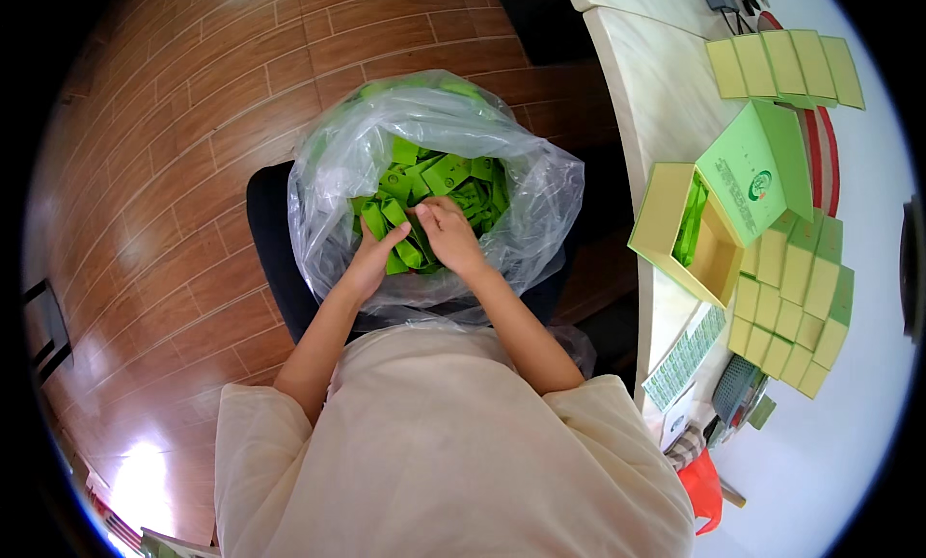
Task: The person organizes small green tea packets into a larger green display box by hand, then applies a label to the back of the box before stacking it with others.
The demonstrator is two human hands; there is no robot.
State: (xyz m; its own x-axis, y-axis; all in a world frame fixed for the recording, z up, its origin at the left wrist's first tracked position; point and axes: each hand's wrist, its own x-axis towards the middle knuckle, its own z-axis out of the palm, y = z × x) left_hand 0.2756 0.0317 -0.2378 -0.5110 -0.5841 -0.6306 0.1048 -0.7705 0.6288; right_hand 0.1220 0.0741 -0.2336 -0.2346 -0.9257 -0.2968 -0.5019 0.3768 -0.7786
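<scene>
A large clear plastic bag (pixel 539 174) stands with its mouth spread, full of small bright green packets (pixel 447 173). Both hands are inside its mouth. My left hand (pixel 376 258) holds several green packets (pixel 394 214) between thumb and fingers, at the bag's near left side. Close beside it, my right hand (pixel 450 234) has its fingertips bent down toward the packets; whether it grips one is hidden. On the counter to the right, a light green carton (pixel 662 211) with its lid raised has green packets (pixel 692 221) inside along one side.
The pale counter (pixel 636 95) runs along the right. Behind the open carton are stacked closed cartons (pixel 788 297), with a row of more cartons (pixel 785 66) farther up. A sheet of printed labels (pixel 684 359), a grey basket (pixel 736 388) and a red bag (pixel 702 486) lie nearer me.
</scene>
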